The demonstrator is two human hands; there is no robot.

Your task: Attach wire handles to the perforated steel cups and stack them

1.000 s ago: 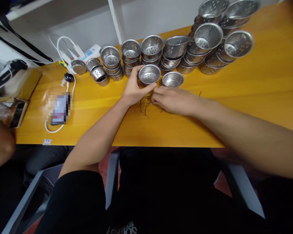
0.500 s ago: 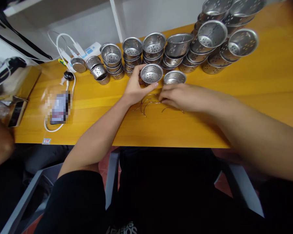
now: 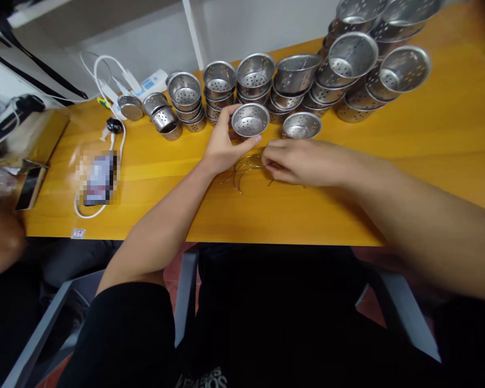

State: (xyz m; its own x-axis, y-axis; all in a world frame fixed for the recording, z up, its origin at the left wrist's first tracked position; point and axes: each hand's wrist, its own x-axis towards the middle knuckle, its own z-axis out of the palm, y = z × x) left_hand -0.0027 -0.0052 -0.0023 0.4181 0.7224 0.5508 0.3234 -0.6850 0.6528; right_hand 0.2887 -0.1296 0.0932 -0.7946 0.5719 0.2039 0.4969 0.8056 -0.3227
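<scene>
My left hand (image 3: 222, 143) is wrapped around a perforated metal cup (image 3: 250, 121), thumb at the near side and fingers behind it. The cup is upright, with its mouth facing me. My right hand (image 3: 285, 161) is palm down over the table, its fingers curled and pinched at the ends of several thin curved wires (image 3: 242, 171). What sits between those fingertips is hidden. Just behind the right hand stands another perforated cup (image 3: 302, 126), its lower part covered by the hand.
Stacks of perforated cups (image 3: 255, 75) line the back of the wooden table (image 3: 153, 199), with taller stacks (image 3: 351, 59) at the right. To the left are a phone (image 3: 100, 178) with a white cable and a power strip (image 3: 153, 82). Another person's arm (image 3: 2, 237) is at the far left.
The cup behind my right hand has shifted to the right and slightly back. My right hand has barely moved. My left hand still grips its cup, which is a touch higher.
</scene>
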